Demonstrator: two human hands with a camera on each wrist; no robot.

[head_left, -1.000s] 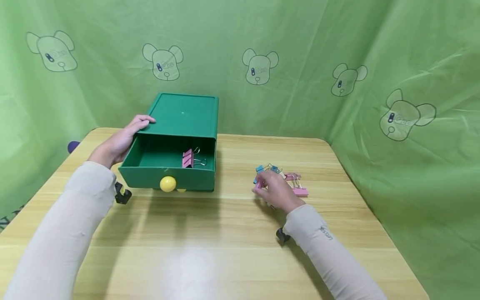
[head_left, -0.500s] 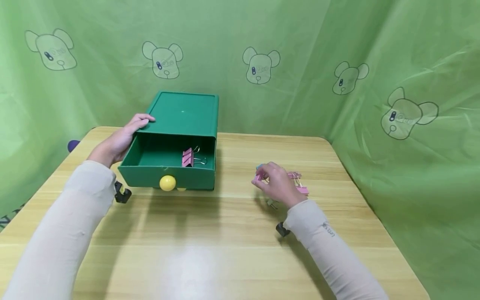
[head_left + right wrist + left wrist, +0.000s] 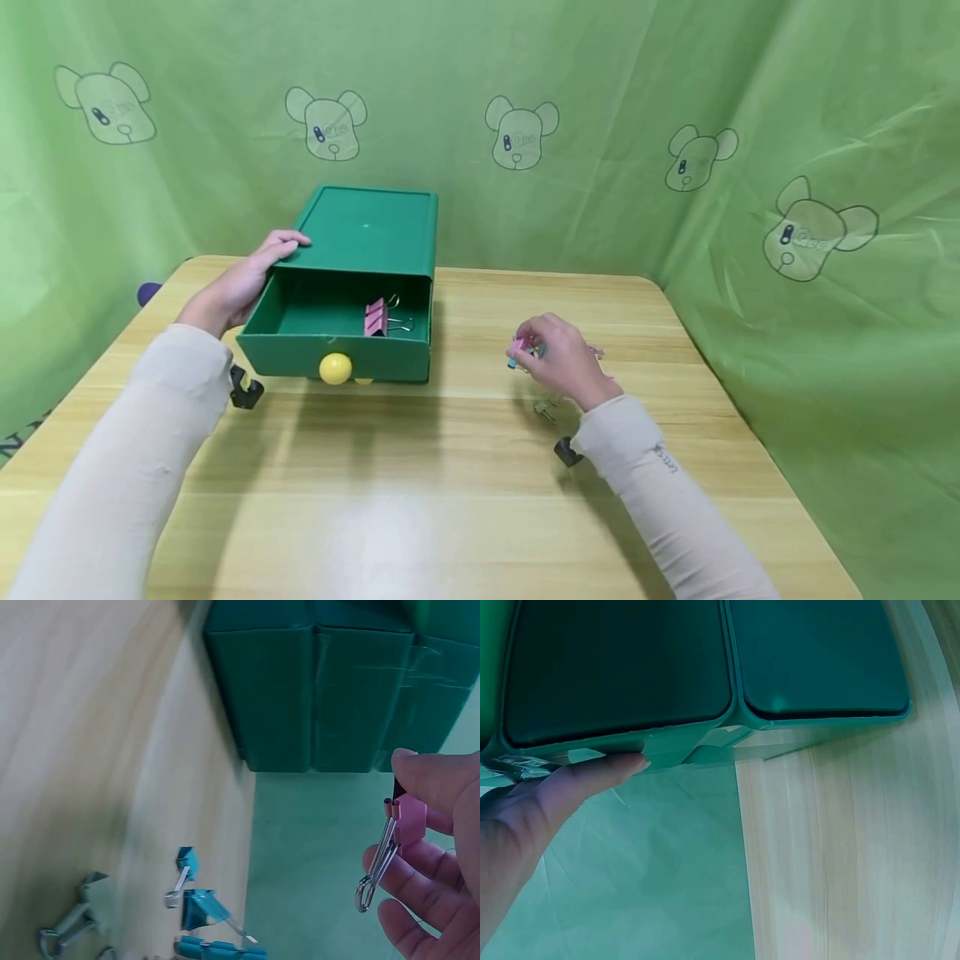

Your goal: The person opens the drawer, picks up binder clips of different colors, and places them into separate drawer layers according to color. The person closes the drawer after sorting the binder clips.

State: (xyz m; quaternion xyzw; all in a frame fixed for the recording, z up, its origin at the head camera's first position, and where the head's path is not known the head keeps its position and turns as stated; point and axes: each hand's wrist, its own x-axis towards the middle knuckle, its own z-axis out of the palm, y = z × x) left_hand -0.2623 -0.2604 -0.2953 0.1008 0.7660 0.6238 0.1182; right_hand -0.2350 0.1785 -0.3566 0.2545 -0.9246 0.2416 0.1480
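Observation:
In the head view my left hand (image 3: 255, 267) rests against the left side of a green drawer box (image 3: 366, 229), fingers over its top edge. The thumb lies straight along the box in the left wrist view. The upper drawer (image 3: 292, 354) is pulled out, with a yellow round knob (image 3: 335, 368) on its front. Inside it, towards the right, lies a pink binder clip (image 3: 377, 318) with silver handles. My right hand (image 3: 564, 358) pinches another pink binder clip (image 3: 411, 819) between thumb and fingers, above the table. Blue binder clips (image 3: 206, 907) lie below it, partly hidden in the head view.
A pale binder clip (image 3: 543, 410) lies on the wooden table (image 3: 450, 517) in front of my right hand. More pink clips (image 3: 596, 351) show behind that hand. A green curtain (image 3: 600, 167) hangs round the table's back and right sides.
My right hand has lifted slightly away from the clip pile with the pink binder clip, exposing the pale clip in front. The left hand and the drawer box have stayed put.

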